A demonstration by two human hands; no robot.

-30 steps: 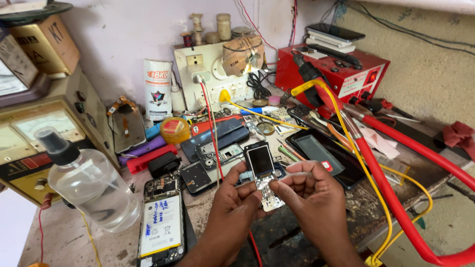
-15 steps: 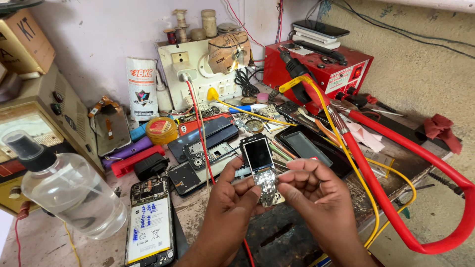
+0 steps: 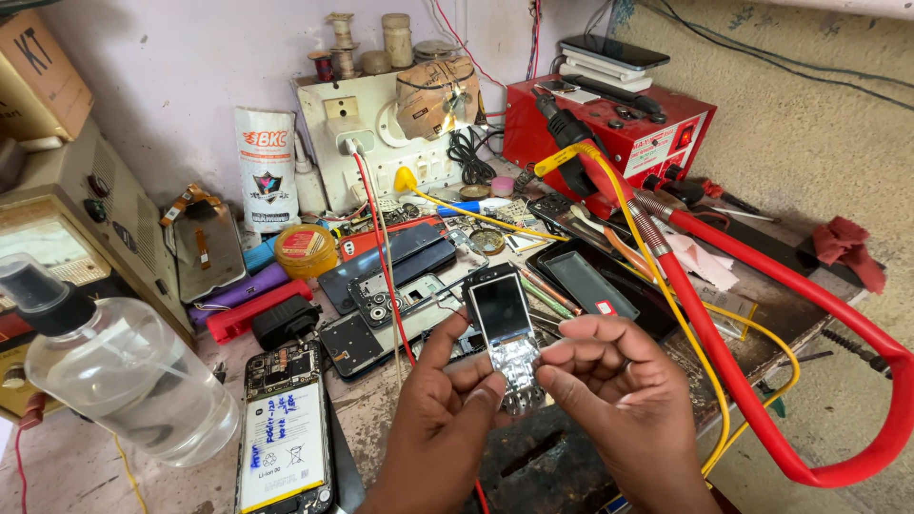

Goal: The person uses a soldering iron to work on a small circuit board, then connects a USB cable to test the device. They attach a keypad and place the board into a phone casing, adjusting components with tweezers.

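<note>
Small keypad phone point(image 3: 505, 328), cover off, screen dark

Small keypad phone point(image 3: 505, 333) between both hands point(image 3: 533, 409), apparently opened.

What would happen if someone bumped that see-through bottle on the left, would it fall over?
The clear bottle already leans in the head view, so a bump would probably tip it. Its round body would likely roll towards the opened phone. It seems partly filled, so perhaps heavyish.
</note>
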